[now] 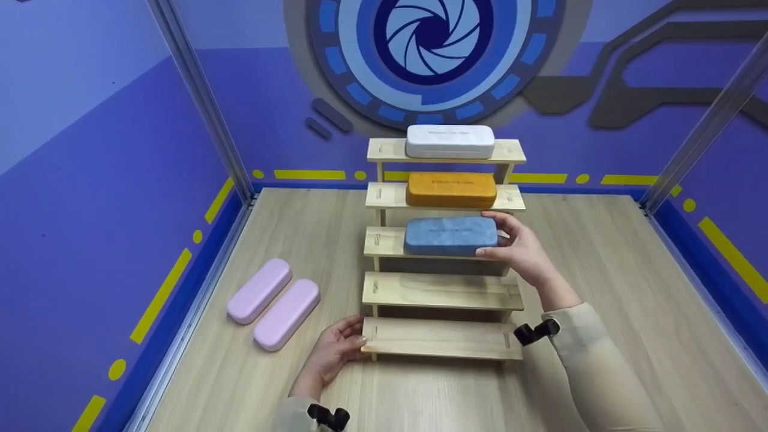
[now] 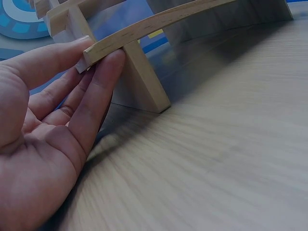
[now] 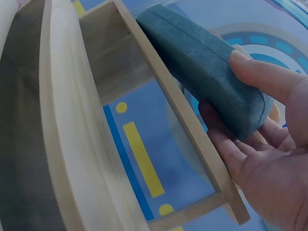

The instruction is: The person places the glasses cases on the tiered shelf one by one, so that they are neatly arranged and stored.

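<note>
A stepped wooden rack stands on the table, with a blue glasses case lying on its middle shelf. My right hand grips the right end of that case, thumb in front and fingers behind; the right wrist view shows the blue case between thumb and fingers. At the left end of the lowest shelf, my left hand pinches the board. In the left wrist view the thumb lies on top of the board's corner and fingers sit beneath it.
Above the blue case, an orange case lies on the second shelf and a white case on the top one. Left of the rack, two pink cases lie side by side on the table. Printed panels wall the table's back and sides.
</note>
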A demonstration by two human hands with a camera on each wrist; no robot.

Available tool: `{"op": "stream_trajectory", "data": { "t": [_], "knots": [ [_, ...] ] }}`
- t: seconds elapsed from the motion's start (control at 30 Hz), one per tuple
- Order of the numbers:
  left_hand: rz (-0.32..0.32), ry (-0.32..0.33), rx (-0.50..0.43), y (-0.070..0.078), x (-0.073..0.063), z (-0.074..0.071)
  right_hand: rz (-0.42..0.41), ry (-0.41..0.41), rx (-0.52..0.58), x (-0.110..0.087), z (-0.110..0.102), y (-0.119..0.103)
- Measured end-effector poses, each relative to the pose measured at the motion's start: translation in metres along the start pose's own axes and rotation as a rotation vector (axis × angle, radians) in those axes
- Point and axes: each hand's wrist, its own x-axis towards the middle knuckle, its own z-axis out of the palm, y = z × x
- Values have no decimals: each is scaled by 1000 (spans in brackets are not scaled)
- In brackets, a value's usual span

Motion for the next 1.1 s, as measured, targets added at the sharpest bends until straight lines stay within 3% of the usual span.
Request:
{"op": "stream_trajectory", "data": {
  "t": [0.2, 0.33, 0.57, 1.1],
  "knots": [
    [5, -4, 4, 1, 0, 1, -40, -37, -210, 4, -8, 1],
    [-2, 2, -1, 0, 1, 0, -42, -49, -270, 5, -10, 3],
    [-2, -3, -34, -1, 1, 0, -49, -54, -284, 3, -10, 5],
    [-2, 1, -11, 0, 2, 0, -44, -59, -275, 4, -11, 4]
  ]
}}
